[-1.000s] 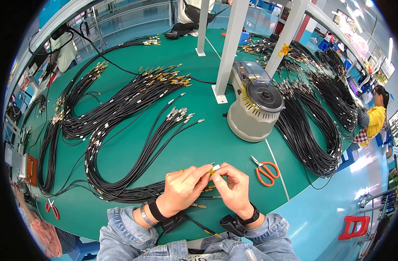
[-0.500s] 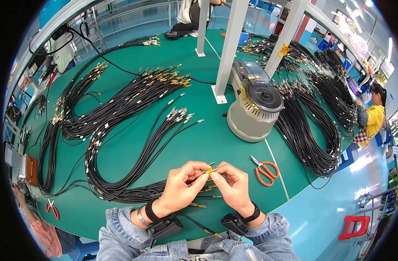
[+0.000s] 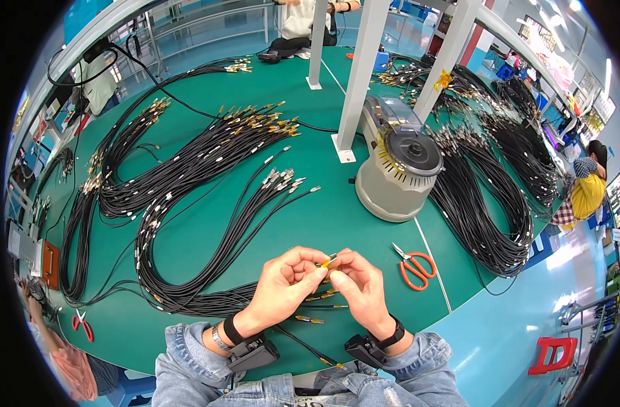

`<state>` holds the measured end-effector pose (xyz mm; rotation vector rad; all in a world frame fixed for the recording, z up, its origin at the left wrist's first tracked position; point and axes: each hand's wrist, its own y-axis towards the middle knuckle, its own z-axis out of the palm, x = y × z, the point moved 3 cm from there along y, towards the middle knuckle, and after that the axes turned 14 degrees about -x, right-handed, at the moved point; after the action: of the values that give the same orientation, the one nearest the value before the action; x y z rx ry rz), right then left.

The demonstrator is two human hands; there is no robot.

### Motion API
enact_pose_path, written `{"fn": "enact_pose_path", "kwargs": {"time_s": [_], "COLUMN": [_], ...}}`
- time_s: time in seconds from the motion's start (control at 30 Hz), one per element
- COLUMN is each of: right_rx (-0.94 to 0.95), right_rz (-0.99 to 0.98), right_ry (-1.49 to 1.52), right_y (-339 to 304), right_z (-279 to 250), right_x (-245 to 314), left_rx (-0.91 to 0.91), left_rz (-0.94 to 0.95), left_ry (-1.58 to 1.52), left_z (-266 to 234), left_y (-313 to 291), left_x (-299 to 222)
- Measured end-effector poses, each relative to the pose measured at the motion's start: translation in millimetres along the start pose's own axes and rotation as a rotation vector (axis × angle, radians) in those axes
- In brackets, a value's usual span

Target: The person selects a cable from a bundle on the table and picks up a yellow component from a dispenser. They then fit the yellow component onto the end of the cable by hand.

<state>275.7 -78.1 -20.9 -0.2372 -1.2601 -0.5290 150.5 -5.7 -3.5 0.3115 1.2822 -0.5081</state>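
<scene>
Over the near middle of the green table, my left hand pinches a black cable's end, which carries a bit of yellow tape and a metal tip. My right hand meets it from the other side, thumb and forefinger closed at the same cable end. The fingers hide part of it, so how the tape sits there is unclear. Under and beside my left hand runs a bundle of black cables with white tags, its loose ends wrapped in yellow. Right of my right hand lie orange-handled cutters, jaws apart.
A round grey tape dispenser stands beyond my hands, beside white metal posts. More cable bundles lie at left and right. Red scissors are near the left edge. Co-workers sit around the table.
The cable end between my fingers has tilted slightly, and my right fingers have shifted a little on it. At the right, the co-worker in yellow has leaned and raised an arm.
</scene>
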Motion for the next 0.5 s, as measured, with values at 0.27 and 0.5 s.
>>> {"fn": "enact_pose_path", "kwargs": {"time_s": [0.27,0.5], "right_rx": [-0.045,-0.043], "right_rz": [0.017,0.006], "right_ry": [0.004,0.031], "right_y": [0.2,-0.6], "right_z": [-1.0,-4.0], "right_x": [-2.8,-5.5], "left_rx": [0.053,0.055], "left_rz": [-0.019,-0.012], "left_ry": [0.028,0.044], "left_z": [-1.1,-0.9], "left_y": [1.2,0.6], "left_x": [4.3,5.0]}}
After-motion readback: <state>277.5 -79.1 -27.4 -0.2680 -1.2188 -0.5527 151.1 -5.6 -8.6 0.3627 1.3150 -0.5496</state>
